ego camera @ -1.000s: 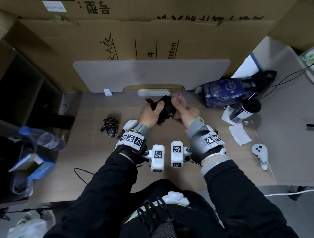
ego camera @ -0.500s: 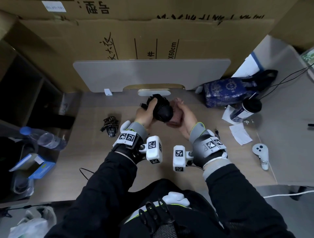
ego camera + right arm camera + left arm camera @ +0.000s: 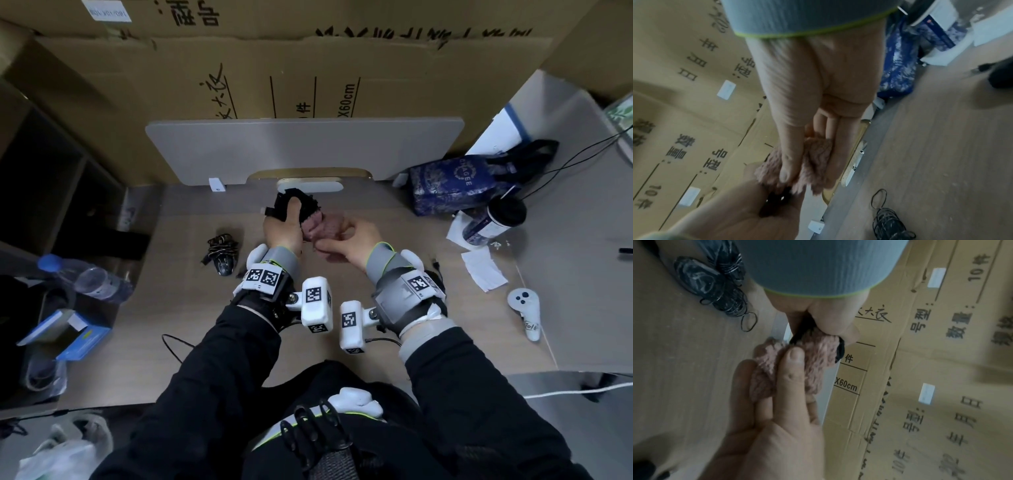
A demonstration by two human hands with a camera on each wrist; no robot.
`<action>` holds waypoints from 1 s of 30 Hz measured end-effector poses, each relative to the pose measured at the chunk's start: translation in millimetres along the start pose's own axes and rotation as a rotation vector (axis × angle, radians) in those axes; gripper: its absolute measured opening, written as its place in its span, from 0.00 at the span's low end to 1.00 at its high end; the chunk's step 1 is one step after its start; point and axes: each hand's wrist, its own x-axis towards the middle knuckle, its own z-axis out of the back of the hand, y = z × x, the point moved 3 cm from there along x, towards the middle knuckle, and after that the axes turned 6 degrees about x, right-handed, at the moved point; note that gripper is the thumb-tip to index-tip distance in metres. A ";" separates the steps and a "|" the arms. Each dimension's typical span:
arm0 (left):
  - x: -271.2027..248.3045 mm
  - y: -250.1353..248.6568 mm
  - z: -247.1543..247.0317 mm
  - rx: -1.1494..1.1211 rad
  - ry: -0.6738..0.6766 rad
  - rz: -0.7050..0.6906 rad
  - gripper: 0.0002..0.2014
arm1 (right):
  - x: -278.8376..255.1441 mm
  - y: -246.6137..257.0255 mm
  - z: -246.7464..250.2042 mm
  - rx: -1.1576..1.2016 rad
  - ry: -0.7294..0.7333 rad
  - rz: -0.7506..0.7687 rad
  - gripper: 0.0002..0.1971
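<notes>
A soft fabric piece hangs above the desk, black [image 3: 303, 205] on one side and fuzzy pink [image 3: 322, 224] on the other. My left hand [image 3: 286, 221] grips the black end with its fingers curled round it. My right hand [image 3: 342, 240] pinches the pink end between thumb and fingers. In the left wrist view the left hand [image 3: 830, 318] clamps the black edge [image 3: 800, 334], and the right thumb [image 3: 793, 363] presses the pink pile [image 3: 818, 356]. The right wrist view shows the right hand [image 3: 807, 97] on the pink fabric [image 3: 818, 152] and the left hand [image 3: 748, 216] around the black part [image 3: 772, 204].
A black mouse with coiled cable [image 3: 222, 255] lies left of the hands. A grey board [image 3: 301, 147] leans on cardboard boxes behind. To the right are a blue patterned bag [image 3: 455, 185], a dark-lidded cup [image 3: 493, 219], paper slips [image 3: 483, 267] and a white controller [image 3: 525, 311]. A water bottle [image 3: 89, 277] lies far left.
The hands have drawn apart a little. The right hand has moved right with the pink end, and more pink fabric now shows between the hands. The left hand still grips the black end.
</notes>
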 end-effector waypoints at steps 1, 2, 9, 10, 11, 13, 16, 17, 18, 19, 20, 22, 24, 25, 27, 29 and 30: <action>1.8 1.7 -1.7 0.011 0.003 -0.007 0.23 | 1.0 -0.1 -2.9 -0.084 0.012 -0.004 0.22; 1.3 2.5 -3.9 0.015 0.026 -0.018 0.19 | 2.1 0.5 -4.8 -0.177 0.017 0.002 0.20; 0.6 -5.0 -5.1 -0.036 0.085 0.045 0.19 | 5.8 -2.8 10.1 -0.217 -0.046 0.037 0.19; -0.8 -8.3 -6.1 -0.058 0.075 0.047 0.21 | 7.6 -5.4 10.8 -0.172 -0.061 0.030 0.20; -3.5 -12.5 -8.8 -0.080 0.079 0.035 0.21 | 6.8 -5.5 10.1 -0.118 -0.070 0.026 0.19; -6.7 -19.8 -12.9 -0.103 0.055 -0.023 0.16 | 4.5 -3.1 5.4 -0.055 -0.061 0.035 0.17; -7.9 -26.7 -13.5 -0.106 0.044 -0.045 0.14 | 2.1 -3.0 4.0 0.052 -0.023 0.031 0.13; -7.5 -27.5 -13.7 -0.118 0.055 -0.026 0.14 | 0.1 -2.5 4.9 0.085 -0.015 0.014 0.12; -5.9 -25.3 -14.5 -0.119 0.073 -0.012 0.14 | -0.2 -3.7 5.5 0.132 -0.006 -0.002 0.12; -6.4 -23.0 -16.1 -0.109 0.109 0.002 0.14 | -0.9 -4.3 6.3 0.184 -0.008 -0.024 0.13; -7.4 -20.1 -18.9 -0.101 0.151 0.015 0.16 | 0.0 -5.8 8.6 0.245 -0.013 -0.037 0.16; -11.2 -14.4 -21.8 -0.112 0.188 0.035 0.18 | -1.5 -6.3 10.8 0.351 0.016 -0.048 0.20; -12.0 -13.6 -20.5 -0.116 0.172 0.041 0.21 | -3.0 -5.4 9.7 0.388 0.072 -0.041 0.20; -11.2 -13.3 -19.7 -0.120 0.163 0.053 0.25 | -4.8 -4.7 8.6 0.382 0.095 -0.028 0.19; -8.8 -13.4 -17.4 -0.135 0.149 0.062 0.31 | -2.4 -9.5 9.2 0.350 0.084 -0.010 0.20; -3.2 -11.9 -18.3 -0.160 0.148 0.048 0.35 | -4.5 -9.0 12.4 0.238 0.005 0.028 0.28; -0.7 -11.3 -18.5 -0.168 0.145 0.036 0.37 | -5.3 -7.9 15.6 0.153 -0.044 0.055 0.33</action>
